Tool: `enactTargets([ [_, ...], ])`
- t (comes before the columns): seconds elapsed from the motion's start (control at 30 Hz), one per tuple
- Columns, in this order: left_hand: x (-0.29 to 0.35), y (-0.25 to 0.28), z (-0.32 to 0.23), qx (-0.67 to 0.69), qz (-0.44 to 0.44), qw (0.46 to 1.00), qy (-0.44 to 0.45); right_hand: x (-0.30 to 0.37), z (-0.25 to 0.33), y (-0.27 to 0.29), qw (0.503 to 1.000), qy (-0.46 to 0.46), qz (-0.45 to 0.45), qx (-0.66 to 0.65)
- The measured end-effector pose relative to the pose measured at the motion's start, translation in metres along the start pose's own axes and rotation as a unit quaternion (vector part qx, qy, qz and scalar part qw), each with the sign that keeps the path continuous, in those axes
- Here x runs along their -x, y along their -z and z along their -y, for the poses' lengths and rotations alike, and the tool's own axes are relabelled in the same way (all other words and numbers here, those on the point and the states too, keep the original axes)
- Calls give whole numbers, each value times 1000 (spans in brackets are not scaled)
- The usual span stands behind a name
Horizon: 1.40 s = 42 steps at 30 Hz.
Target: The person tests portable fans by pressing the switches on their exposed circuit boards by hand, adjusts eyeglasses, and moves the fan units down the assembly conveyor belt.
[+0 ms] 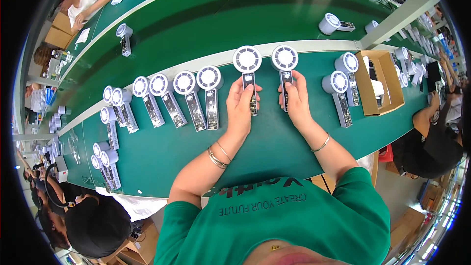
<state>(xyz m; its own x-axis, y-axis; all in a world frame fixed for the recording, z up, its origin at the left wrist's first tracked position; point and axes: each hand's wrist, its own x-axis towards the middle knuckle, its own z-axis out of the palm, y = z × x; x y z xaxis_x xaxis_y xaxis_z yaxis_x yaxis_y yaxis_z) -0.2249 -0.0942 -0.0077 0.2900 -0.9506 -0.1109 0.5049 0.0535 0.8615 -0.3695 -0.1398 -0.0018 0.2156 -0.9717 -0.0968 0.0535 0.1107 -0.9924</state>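
My left hand point(241, 104) is closed round the handle of a white handheld fan point(247, 59), its thumb lying on the exposed circuit board. In the same way my right hand point(296, 99) grips a second handheld fan point(284, 58). Both fans point away from me, round heads up, side by side and apart, over the green table. Left of my left hand stretches a row of similar fans, the nearest fan point(209, 77) with its board facing up. Two more fans lie to the right of my right hand, one fan point(336, 83) closer to me.
An open cardboard box point(382, 109) with items inside stands at the right. A pale rail point(314, 47) divides the green table point(274, 152) from a green conveyor surface point(206, 24), where a fan point(124, 31) lies at left. Other people point(93, 0) sit around.
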Motion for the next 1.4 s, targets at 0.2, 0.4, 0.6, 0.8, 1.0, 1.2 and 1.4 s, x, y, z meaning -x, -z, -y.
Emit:
enactTargets([
  [0.2, 0, 0, 0, -4, -4, 1000, -1, 0, -1, 1, 1000, 0, -3, 10],
  [0.4, 2, -3, -1, -4, -11, 1000, 5, 1, -3, 3, 1000, 11, 3, -3],
  [0.6, 2, 0, -1, -13, -21, 1000, 7, -1, -6, -1, 1000, 18, -2, 23],
  [0.8, -3, -1, 2, 1, 1, 1000, 0, -4, -6, 1, 999, 23, -13, 25],
  [1.0, -1, 1, 3, -6, 3, 1000, 2, -3, -4, 0, 999, 7, -14, 37],
  [1.2, 1, 1, 1, -16, -1, 1000, 2, -1, -3, -1, 1000, 8, -4, 26],
  [1.4, -1, 0, 2, -14, -1, 1000, 3, -3, -6, 2, 999, 8, -5, 32],
])
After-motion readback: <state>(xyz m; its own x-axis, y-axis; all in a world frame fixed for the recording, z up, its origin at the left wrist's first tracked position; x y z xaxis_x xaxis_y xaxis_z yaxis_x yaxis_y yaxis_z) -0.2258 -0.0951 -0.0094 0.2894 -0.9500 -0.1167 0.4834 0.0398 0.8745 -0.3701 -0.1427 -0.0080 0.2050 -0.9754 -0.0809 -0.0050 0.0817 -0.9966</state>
